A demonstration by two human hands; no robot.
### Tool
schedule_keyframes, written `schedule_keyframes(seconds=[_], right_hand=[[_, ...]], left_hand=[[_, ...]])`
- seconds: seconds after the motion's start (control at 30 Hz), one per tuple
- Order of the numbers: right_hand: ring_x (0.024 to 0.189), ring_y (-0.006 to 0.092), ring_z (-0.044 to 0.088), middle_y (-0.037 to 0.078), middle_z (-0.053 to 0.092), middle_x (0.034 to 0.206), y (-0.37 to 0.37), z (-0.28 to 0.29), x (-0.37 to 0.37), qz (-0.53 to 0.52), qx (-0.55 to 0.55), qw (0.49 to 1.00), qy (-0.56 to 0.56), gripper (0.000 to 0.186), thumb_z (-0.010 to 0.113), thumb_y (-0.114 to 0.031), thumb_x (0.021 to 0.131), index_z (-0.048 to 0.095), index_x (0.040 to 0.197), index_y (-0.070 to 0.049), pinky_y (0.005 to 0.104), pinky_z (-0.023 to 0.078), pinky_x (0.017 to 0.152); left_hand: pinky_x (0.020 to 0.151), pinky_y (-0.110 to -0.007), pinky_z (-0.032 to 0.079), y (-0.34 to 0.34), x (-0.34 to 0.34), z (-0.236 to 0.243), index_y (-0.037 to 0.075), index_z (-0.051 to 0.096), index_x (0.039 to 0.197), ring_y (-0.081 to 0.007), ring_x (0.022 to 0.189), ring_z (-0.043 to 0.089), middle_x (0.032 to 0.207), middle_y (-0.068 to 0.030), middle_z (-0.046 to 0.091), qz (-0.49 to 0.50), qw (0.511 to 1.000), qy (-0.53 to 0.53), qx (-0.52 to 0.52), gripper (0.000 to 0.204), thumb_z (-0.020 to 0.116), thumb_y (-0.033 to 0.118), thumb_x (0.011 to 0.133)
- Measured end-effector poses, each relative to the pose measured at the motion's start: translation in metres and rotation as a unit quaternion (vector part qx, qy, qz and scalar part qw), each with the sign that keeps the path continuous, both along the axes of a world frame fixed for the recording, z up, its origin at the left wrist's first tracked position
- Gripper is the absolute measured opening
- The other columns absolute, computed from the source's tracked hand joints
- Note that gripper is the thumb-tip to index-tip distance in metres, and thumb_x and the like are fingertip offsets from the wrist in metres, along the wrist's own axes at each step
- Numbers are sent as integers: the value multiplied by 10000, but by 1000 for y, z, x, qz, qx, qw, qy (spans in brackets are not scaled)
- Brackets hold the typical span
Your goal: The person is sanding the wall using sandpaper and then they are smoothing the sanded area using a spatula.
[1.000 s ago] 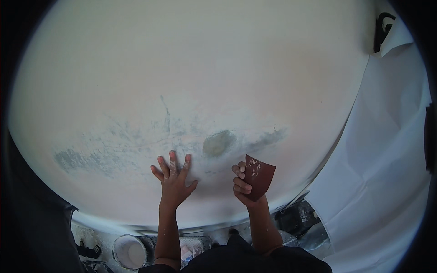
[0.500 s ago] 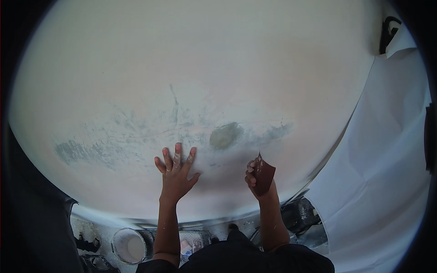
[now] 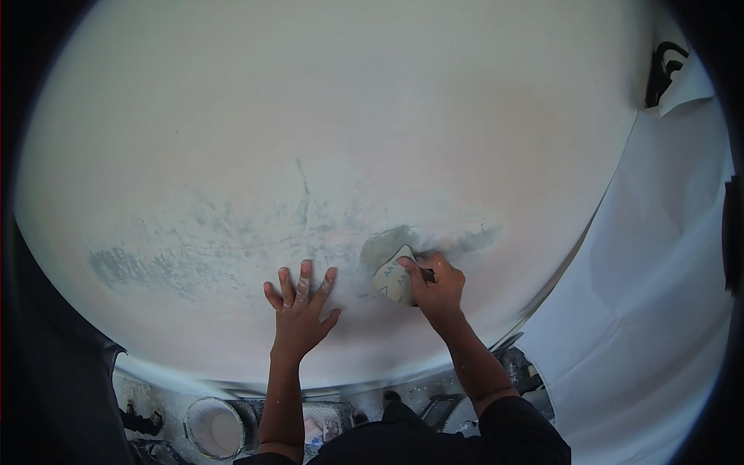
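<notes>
My right hand grips a folded piece of sandpaper, its pale printed backing turned up toward me and my thumb on top. The sandpaper lies over the lower edge of a round grey-green patch on a large, pale, curved panel. To the left, my left hand rests on the panel with its fingers spread and whitish dust on them. Streaky grey marks run across the panel above and left of that hand. The sandpaper's underside is hidden.
White sheeting hangs along the right side, and dark cloth covers the left. On the dusty floor below the panel stands a white bucket. A black fitting shows at the upper right.
My right hand has moved left and up with the sandpaper, turning it from brown side showing to pale backing showing, onto the patch. My left hand stays spread on the panel.
</notes>
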State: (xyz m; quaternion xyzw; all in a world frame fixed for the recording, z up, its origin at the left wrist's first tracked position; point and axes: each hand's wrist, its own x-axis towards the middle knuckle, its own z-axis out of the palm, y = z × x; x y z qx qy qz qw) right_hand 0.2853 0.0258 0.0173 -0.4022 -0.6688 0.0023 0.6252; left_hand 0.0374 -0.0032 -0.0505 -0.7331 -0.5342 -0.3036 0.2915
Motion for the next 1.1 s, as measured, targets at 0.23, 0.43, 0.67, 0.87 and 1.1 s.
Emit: schedule_keyframes(seconds=[0.23, 0.43, 0.67, 0.87, 1.1], right_hand=[[506, 178, 604, 109, 588, 589, 8, 0, 9, -14, 51, 996, -71, 283, 787, -167, 822, 553, 728, -38, 301, 482, 492], [496, 203, 602, 106, 573, 577, 5, 11, 8, -11, 66, 986, -151, 271, 781, -137, 816, 551, 716, -36, 311, 476, 476], [436, 202, 579, 97, 573, 547, 4, 20, 14, -11, 75, 985, -155, 300, 781, -141, 822, 523, 697, -54, 300, 458, 439], [445, 213, 591, 106, 591, 569, 5, 16, 15, -12, 58, 975, -212, 301, 771, -123, 826, 510, 691, -56, 306, 460, 442], [470, 179, 610, 102, 602, 577, 3, 11, 15, -31, 62, 981, -182, 250, 756, -63, 824, 532, 715, -45, 288, 466, 437]], left_hand=[[1099, -616, -158, -3, -4, -3, 323, 405, 1475, -404, 1476, -132, 1628, -140, 57, 2, 1000, 7, 0, 813, 742, 467, 749], [1096, -619, -161, -3, -3, -2, 319, 414, 1471, -411, 1473, -137, 1628, -147, 43, 8, 1000, 2, -5, 806, 741, 461, 748], [1079, -663, -139, -1, -1, -2, 216, 422, 1468, -478, 1448, -149, 1617, -197, -10, 8, 999, 32, 6, 844, 760, 473, 738], [1079, -665, -135, 0, -1, 0, 220, 421, 1469, -485, 1447, -145, 1617, -197, -11, 13, 999, 33, 7, 842, 760, 468, 739], [1080, -670, -130, -3, -1, 0, 221, 419, 1470, -486, 1446, -147, 1616, -198, -22, 13, 999, 29, 0, 847, 759, 470, 736]])
